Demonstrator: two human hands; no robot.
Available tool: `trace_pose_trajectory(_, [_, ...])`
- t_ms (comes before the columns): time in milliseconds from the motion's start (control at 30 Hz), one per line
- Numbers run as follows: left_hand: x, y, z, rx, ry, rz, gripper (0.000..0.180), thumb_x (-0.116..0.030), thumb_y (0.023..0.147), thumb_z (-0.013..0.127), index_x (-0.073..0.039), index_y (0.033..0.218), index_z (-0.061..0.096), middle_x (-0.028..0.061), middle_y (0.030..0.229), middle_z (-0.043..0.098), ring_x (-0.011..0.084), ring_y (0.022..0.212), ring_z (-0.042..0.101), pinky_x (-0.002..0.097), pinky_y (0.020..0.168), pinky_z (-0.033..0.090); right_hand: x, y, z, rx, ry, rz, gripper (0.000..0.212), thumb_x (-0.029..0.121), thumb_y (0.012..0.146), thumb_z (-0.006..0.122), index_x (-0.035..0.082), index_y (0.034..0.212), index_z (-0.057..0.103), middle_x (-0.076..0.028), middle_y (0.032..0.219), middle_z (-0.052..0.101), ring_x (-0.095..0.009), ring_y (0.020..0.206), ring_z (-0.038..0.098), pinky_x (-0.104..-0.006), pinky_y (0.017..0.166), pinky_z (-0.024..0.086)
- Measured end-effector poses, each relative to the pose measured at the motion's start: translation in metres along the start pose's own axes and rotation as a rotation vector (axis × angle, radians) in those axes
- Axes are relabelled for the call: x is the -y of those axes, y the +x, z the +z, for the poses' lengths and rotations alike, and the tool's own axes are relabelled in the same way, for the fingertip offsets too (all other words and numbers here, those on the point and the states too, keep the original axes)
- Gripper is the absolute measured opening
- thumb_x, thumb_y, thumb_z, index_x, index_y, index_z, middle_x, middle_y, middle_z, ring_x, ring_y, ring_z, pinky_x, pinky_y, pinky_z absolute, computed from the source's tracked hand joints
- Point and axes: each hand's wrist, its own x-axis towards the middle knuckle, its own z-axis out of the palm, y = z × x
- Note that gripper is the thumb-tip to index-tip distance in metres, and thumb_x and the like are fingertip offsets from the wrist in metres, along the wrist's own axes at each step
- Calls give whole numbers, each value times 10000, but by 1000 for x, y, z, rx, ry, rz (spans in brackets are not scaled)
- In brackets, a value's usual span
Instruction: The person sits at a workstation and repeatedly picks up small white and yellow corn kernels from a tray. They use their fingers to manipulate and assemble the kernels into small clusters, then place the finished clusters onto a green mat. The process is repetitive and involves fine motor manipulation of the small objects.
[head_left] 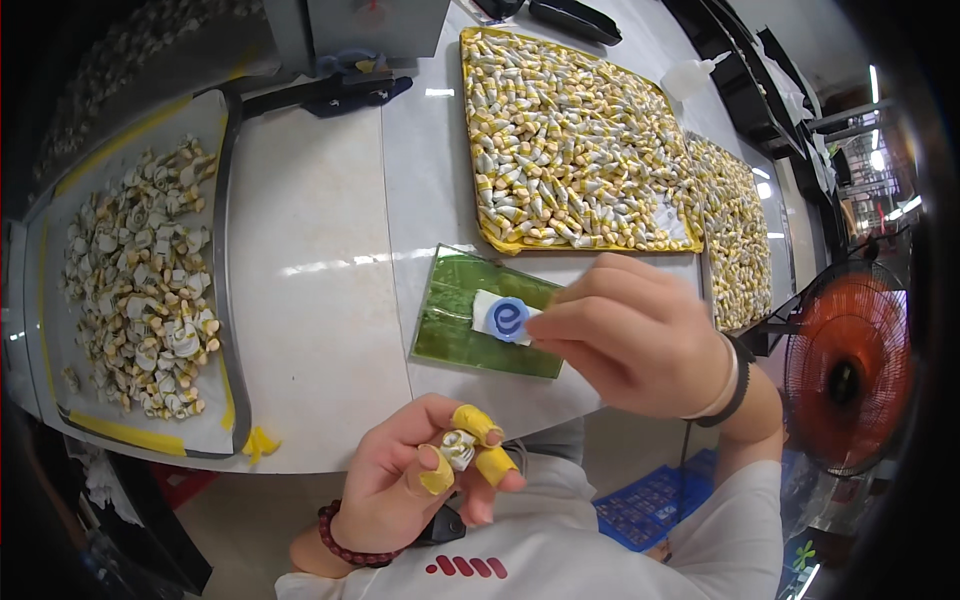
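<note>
My left hand (410, 470), yellow tape around several fingertips, pinches a small white wrapped piece (459, 450) in front of the table's near edge. My right hand (640, 335) is over a green glass plate (447, 318), its fingers bent and pressed together. Their tips meet the right edge of a round blue cap-like piece (508, 318). That piece rests on a white folded pad (484, 308) on the plate. Whatever the right fingers may hold is hidden behind them.
A yellow-edged tray (480, 238) full of small white-and-yellow wrapped pieces lies beyond the plate, another heap (735, 230) to its right. On the left, a tray (228, 300) carries loose pieces. A white squeeze bottle (690, 78) stands far right. An orange fan (850, 370) is at right.
</note>
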Motion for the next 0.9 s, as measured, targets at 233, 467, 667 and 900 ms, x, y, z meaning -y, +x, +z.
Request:
trace_pose_trajectory(233, [9,13,-1,100,-143,-99,506,-359,897,546,36,1197,447,99,1073,575,113,840,563,224,688,442,23,-5,-17,-137,296,-60,193,11,660,671,-13,850,648,-100,779,606,-210,631,587,-284,563,486])
trace_pose_trajectory(467, [10,14,4,128,-283,-200,372,-272,919,536,14,1149,472,111,948,613,112,783,578,231,669,455,19,-4,-8,-155,204,-321,194,43,683,648,-62,844,620,-119,782,582,-199,636,578,-252,531,480])
trace_pose_trajectory(667, [12,17,4,137,-381,-276,252,-235,909,560,-13,1011,499,100,891,618,119,767,596,222,626,459,18,-3,-6,-143,146,-375,169,32,677,648,-51,821,614,-106,780,574,-199,641,577,-247,523,476])
trace_pose_trajectory(900, [11,19,9,122,-439,-307,195,-196,896,584,-27,949,501,57,875,595,112,771,603,217,601,439,14,-7,-3,-143,210,-379,139,5,681,631,-56,805,614,-115,784,579,-207,644,579,-253,536,483])
